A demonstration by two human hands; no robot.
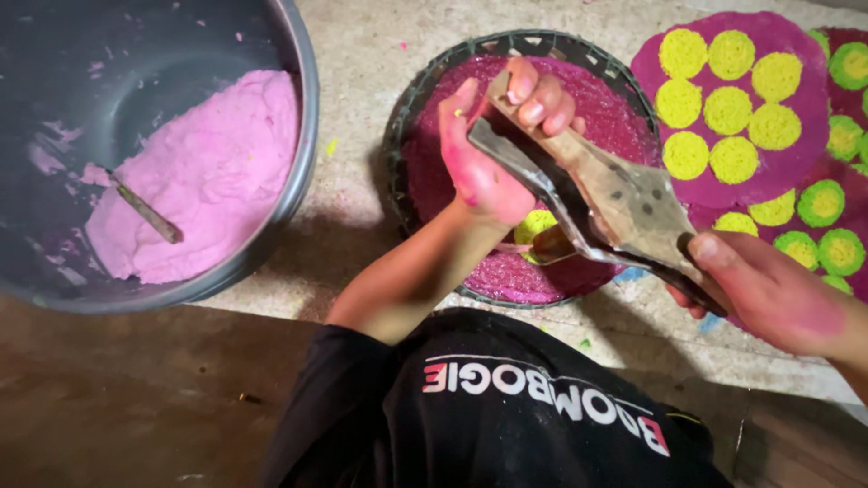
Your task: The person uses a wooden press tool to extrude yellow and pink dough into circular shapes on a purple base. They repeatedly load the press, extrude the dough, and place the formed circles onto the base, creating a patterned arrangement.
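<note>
Landmark: the round woven tray [425, 99] on the floor, lined with a deep magenta sheet [615, 122]; everything below is placed from it.
Left hand [493, 149]: over the middle of the tray, stained pink, fingers wrapped tight around the upper end of a hinged wooden press [601, 194].
Right hand [768, 289]: just past the tray's right rim, fingers closed on the lower end of the same press, thumb on top.
Press: held tilted above the tray, its two leaves close together and its dark metal edge facing the tray; whether it touches the sheet I cannot tell.
Yellow patch [533, 226]: a small bit of yellow paste showing under the press, on the near part of the magenta sheet.
Left of the tray: a big grey tub [303, 136] with a mound of pink dough [203, 172] and a stick [149, 214] lying in it, well apart from both hands.
Right of the tray: a finished magenta sheet [800, 90] dotted with yellow rounds [728, 108], and further green-ringed ones [841, 248].
Risk, as I judge it: the metal edge could drag and tear the soft sheet if the press tips lower; pink-stained fingers could smear the yellow; a slack hold on either end would drop the press onto the wet surface.
</note>
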